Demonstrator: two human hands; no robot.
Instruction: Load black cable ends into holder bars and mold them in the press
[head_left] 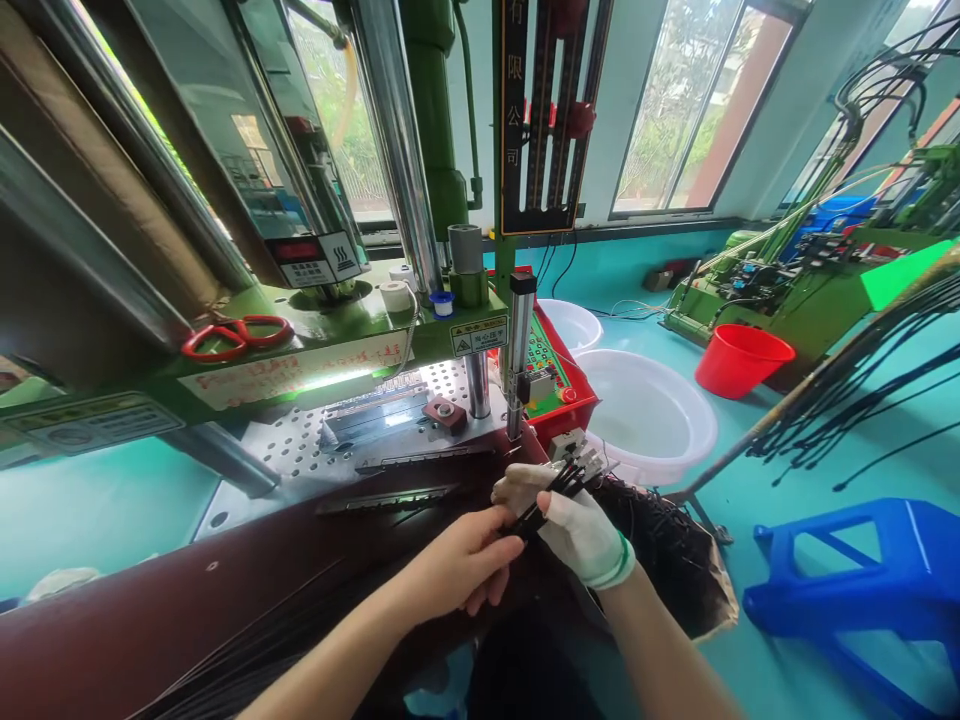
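My right hand [577,525], in a white glove with a green cuff, is closed round a small bundle of black cables [556,492] with metal-tipped plug ends [583,462]. My bare left hand [463,565] pinches the same bundle lower down, fingers curled. Both hands meet over the dark brown bench edge [225,590], just in front of the perforated metal plate [300,450] of the green press machine [352,340]. A long metal mould bar [424,458] lies on the plate ahead of the hands. More black cables [660,540] pile under my right wrist.
Red-handled scissors [236,335] and tape rolls [395,295] rest on the machine's green ledge. A red control box [559,385] stands right of the plate. White basins [649,415], a red bucket [739,360] and a blue stool [862,570] sit on the teal floor; hanging cables [862,390] lie at right.
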